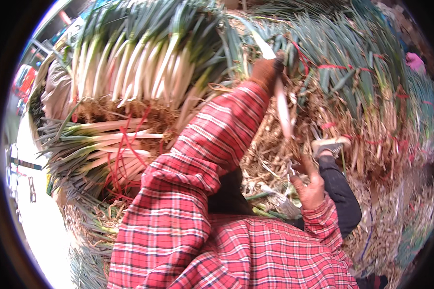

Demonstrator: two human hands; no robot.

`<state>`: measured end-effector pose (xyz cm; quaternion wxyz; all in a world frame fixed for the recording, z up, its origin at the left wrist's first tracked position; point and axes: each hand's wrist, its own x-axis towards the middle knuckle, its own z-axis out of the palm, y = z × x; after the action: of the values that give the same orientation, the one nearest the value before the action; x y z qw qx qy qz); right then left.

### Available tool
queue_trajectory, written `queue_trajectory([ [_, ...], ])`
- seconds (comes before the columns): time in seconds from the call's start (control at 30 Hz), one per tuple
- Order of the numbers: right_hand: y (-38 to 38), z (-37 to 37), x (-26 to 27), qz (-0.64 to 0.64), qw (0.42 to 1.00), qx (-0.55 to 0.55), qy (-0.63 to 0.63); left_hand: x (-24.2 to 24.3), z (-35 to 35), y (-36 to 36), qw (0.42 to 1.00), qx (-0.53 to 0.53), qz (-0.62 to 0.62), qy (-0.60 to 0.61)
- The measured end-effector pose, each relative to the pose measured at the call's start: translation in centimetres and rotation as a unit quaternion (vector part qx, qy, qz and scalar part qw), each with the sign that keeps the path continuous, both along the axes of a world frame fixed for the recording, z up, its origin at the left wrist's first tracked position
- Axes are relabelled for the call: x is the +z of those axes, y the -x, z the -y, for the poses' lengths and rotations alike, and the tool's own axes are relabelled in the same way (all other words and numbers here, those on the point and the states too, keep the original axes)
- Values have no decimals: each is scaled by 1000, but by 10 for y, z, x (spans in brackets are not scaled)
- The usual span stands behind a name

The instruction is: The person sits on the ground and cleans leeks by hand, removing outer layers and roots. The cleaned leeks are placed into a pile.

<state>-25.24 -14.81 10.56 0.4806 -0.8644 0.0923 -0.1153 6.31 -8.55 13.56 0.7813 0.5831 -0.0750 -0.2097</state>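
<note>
My left hand [269, 70], in a brown glove, is closed around the stalk of a large green onion [283, 108]. The onion's white shank slants down below my fist, with its root end lowest; pale green shows above the fist. Just below those roots is my bare right hand [309, 188], thumb and fingers pointing toward them. Its fingertips are blurred, so whether they grip anything is unclear. Under both hands lies a heap of loose onions with dry roots and husks [266, 144].
Cleaned green onions [137, 68] lie in a thick row at upper left. More lie crosswise below [108, 141], with loose red ties [123, 159] over them. Untrimmed bundles [361, 83] with red bands stand at right. My shoe [331, 146] rests beside the heap.
</note>
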Motion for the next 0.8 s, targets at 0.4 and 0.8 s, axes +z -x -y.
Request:
queue_trajectory([
  [0.4,-111,3,-81,-173,979,56,-89,21,-219,-187,966,57,190,-163],
  [0.8,-98,131,-325,-394,855,-238,-239,-216,-377,-223,512,13,137,-848],
])
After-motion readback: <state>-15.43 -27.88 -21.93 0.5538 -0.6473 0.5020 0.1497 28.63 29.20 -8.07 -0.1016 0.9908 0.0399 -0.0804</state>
